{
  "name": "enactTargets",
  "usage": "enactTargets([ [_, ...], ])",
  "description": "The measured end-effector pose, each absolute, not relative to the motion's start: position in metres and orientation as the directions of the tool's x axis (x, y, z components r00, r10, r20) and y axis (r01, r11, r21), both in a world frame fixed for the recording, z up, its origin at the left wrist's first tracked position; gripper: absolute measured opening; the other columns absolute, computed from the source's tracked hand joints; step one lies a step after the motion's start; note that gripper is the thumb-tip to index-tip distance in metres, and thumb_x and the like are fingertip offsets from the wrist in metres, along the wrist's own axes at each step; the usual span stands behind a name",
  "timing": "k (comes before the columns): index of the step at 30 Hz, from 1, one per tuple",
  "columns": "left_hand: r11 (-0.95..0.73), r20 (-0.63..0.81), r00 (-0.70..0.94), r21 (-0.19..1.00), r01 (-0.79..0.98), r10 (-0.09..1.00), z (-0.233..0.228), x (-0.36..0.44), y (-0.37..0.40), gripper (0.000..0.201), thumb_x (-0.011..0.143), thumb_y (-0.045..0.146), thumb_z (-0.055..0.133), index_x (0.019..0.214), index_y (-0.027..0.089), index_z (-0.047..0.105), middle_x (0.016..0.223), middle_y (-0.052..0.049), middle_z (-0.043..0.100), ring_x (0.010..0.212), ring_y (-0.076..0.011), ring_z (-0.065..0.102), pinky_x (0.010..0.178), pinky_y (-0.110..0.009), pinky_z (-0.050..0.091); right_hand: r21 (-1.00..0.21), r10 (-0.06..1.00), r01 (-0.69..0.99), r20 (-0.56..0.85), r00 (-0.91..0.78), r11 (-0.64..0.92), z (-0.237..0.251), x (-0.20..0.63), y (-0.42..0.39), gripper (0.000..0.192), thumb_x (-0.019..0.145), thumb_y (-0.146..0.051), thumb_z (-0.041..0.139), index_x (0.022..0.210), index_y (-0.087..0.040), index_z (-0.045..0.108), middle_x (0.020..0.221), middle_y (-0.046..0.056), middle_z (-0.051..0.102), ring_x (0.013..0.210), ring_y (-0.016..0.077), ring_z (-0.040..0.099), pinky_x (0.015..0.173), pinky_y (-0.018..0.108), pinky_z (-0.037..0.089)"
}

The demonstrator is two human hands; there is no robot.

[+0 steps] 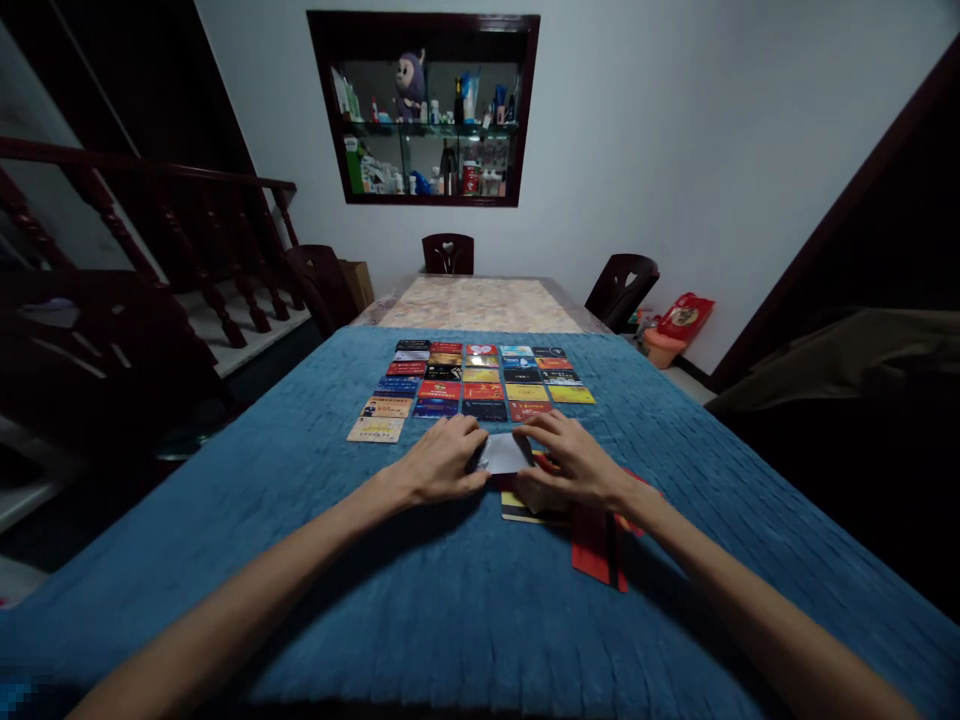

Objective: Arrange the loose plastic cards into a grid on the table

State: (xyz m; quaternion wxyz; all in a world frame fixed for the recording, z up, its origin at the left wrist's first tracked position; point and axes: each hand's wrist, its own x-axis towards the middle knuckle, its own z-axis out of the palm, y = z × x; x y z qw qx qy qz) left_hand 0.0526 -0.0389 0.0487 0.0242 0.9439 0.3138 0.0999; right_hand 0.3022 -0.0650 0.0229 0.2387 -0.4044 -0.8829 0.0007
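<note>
Between my two hands is a pale card [507,453], its face greyish white with light on it. My left hand [444,460] grips its left end between thumb and fingers. The right end is pinched by my right hand [568,462]. Under and beside my right hand lie loose cards, among them a yellow card with a dark stripe [525,510] and a red card with a black stripe [598,545]; my hand hides part of this pile. Beyond my hands, several colourful cards [482,376] lie flat in rows, with a cream card [375,430] at the near left.
A blue cloth [300,560] covers the near part of the table; its far part has a patterned beige top [480,300]. Dark chairs [622,288] stand around it. A wall niche [427,125] holds bottles and a plush toy. A wooden railing [150,180] runs at the left.
</note>
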Motion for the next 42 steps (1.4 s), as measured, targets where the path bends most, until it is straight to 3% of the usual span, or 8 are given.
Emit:
enactTargets([
  [7, -0.808, 0.218, 0.786, 0.025, 0.588, 0.579, 0.057, 0.120, -0.008, 0.028, 0.087, 0.034, 0.062, 0.108, 0.015, 0.061, 0.113, -0.013, 0.061, 0.106, -0.0289, 0.056, 0.091, -0.041, 0.047, -0.246, 0.734, 0.746, 0.518, -0.438, 0.619, 0.022, 0.364, -0.043, 0.045, 0.088, -0.044, 0.063, 0.128, -0.022, 0.061, 0.122, 0.014, 0.064, 0.110, 0.0300, 0.058, 0.093, 0.048, 0.049],
  [14, -0.805, 0.174, 0.796, -0.031, 0.592, 0.579, 0.053, 0.180, 0.018, 0.027, 0.090, 0.035, 0.059, 0.106, 0.013, 0.063, 0.115, -0.014, 0.063, 0.109, -0.0304, 0.055, 0.091, -0.042, 0.047, -0.302, 0.810, 0.811, 0.494, -0.316, 0.501, 0.010, 0.417, -0.025, 0.041, 0.089, -0.047, 0.062, 0.120, -0.020, 0.066, 0.120, 0.012, 0.069, 0.106, 0.0299, 0.060, 0.093, 0.048, 0.049],
  [23, -0.787, 0.150, 0.777, 0.007, 0.617, 0.611, 0.042, 0.216, 0.040, 0.024, 0.089, 0.033, 0.058, 0.103, 0.014, 0.067, 0.115, -0.015, 0.065, 0.111, -0.0326, 0.055, 0.091, -0.045, 0.047, -0.392, 0.849, 0.813, 0.482, -0.218, 0.431, -0.012, 0.444, -0.004, 0.043, 0.087, -0.048, 0.062, 0.118, -0.019, 0.068, 0.113, 0.012, 0.071, 0.098, 0.0284, 0.064, 0.090, 0.046, 0.050],
  [42, -0.807, 0.155, 0.799, -0.020, 0.591, 0.581, 0.023, 0.224, 0.049, 0.027, 0.090, 0.035, 0.057, 0.104, 0.018, 0.072, 0.111, -0.014, 0.066, 0.111, -0.0328, 0.053, 0.094, -0.047, 0.045, -0.347, 0.848, 0.836, 0.475, -0.234, 0.425, -0.027, 0.447, -0.005, 0.036, 0.087, -0.042, 0.062, 0.113, -0.019, 0.070, 0.115, 0.011, 0.072, 0.102, 0.0271, 0.064, 0.092, 0.044, 0.050],
])
